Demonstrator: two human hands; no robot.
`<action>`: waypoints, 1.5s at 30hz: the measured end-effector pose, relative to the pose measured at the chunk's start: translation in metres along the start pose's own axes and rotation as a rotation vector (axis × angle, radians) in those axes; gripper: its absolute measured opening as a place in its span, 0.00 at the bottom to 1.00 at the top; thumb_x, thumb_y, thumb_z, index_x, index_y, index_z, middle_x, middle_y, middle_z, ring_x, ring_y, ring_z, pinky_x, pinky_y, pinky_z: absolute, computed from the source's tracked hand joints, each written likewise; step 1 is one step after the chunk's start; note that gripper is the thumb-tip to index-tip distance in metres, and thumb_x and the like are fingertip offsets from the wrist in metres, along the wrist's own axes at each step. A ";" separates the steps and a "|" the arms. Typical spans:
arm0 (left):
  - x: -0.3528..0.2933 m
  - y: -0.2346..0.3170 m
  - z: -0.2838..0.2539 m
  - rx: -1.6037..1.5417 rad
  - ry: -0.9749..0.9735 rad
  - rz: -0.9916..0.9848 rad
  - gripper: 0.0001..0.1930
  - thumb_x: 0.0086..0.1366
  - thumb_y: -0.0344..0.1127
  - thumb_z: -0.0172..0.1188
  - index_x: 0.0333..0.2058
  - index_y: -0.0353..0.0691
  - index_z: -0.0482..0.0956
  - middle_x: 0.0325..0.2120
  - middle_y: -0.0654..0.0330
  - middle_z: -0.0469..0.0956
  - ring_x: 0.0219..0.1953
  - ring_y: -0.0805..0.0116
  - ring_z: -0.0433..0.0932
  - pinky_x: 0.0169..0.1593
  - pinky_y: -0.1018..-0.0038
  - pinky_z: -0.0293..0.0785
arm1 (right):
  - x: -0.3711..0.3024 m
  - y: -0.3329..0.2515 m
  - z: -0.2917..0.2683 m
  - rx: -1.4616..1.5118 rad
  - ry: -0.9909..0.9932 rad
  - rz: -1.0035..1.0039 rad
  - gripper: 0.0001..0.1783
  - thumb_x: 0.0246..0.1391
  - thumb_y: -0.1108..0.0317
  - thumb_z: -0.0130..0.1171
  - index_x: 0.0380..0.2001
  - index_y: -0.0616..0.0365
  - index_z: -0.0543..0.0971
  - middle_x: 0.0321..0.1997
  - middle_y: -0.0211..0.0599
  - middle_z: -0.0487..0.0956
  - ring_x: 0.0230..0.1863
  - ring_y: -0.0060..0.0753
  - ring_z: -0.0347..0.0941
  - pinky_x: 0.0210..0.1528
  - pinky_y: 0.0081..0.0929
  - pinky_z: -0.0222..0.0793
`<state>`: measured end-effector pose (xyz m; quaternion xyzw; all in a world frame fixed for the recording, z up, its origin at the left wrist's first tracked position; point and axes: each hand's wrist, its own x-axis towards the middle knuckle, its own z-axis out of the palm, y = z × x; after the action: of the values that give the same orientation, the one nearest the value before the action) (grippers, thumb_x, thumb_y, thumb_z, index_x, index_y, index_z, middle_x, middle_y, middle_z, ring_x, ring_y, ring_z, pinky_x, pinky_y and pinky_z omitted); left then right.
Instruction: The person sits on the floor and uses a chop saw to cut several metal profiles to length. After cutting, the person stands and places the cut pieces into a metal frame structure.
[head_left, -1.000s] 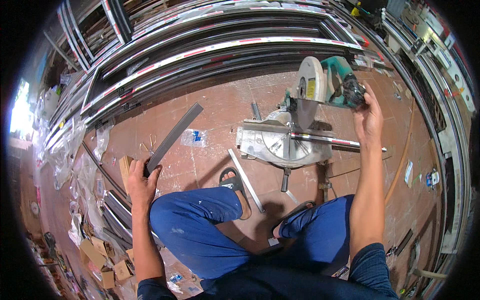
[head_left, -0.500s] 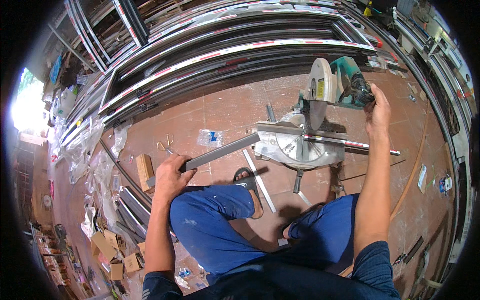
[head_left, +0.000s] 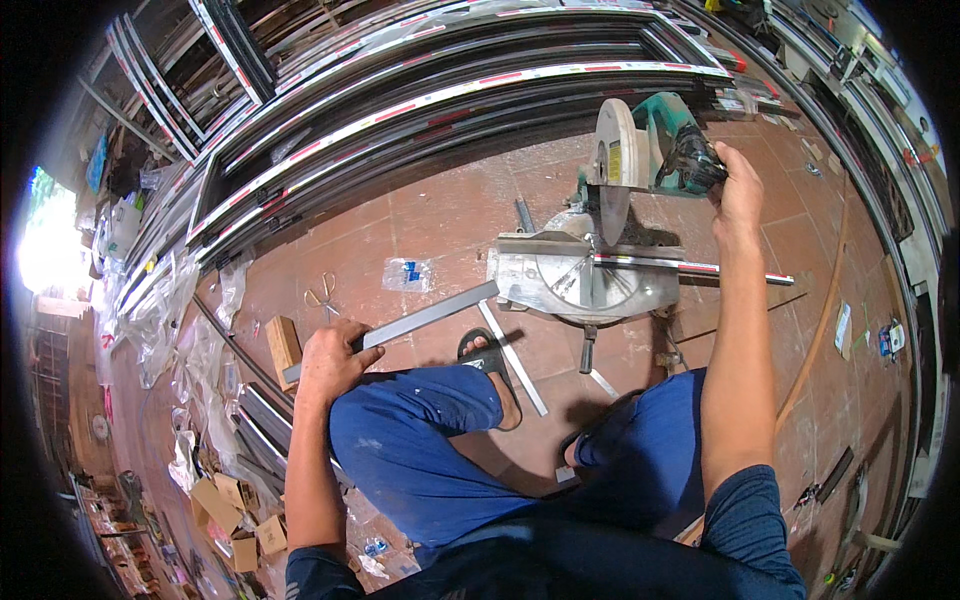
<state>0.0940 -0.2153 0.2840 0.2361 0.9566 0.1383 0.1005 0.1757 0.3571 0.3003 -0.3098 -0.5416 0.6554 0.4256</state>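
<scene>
Open cardboard boxes [head_left: 217,508] sit in a small cluster at the lower left of the frame, their flaps spread; what they hold is too small to tell. Left of centre, a clear plastic packet [head_left: 393,280] lies flat on the brown floor [head_left: 450,220] with blue pieces [head_left: 411,270] in it, and crumpled clear plastic sheeting [head_left: 160,330] is strewn along the left side. The left hand [head_left: 338,358], left of centre, has its back upward, with fingers and thumb closed around a straight grey bar [head_left: 430,312]. The bar slants from the hand up toward the middle of the frame, its far end right by the left edge of the saw's metal base [head_left: 525,287]; whether the two touch, I cannot tell. A short end of the bar pokes out behind the hand, near a wooden block [head_left: 284,345], with scissors [head_left: 321,295] lying above. At the right, the forearm rises almost straight from the lower edge, and the right hand [head_left: 737,192] is wrapped around the black handle of the green mitre saw [head_left: 660,130]. The saw's head is up, its blade [head_left: 614,215] over the base, where a long profile [head_left: 720,272] lies across and sticks out to the right. A pale strip [head_left: 515,360] rests on the floor beside the sandal [head_left: 487,358].
</scene>
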 end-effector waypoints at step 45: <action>0.131 0.018 0.133 0.107 -0.277 0.392 0.22 0.74 0.44 0.64 0.63 0.47 0.81 0.44 0.44 0.86 0.41 0.47 0.88 0.45 0.53 0.85 | -0.032 0.002 -0.014 -0.473 -0.224 -0.418 0.54 0.56 0.39 0.76 0.74 0.65 0.70 0.70 0.61 0.77 0.71 0.49 0.74 0.74 0.40 0.66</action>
<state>0.0222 -0.1077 0.1474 0.4388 0.8756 0.0705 0.1894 0.2012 0.3350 0.2934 -0.2082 -0.7741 0.4397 0.4050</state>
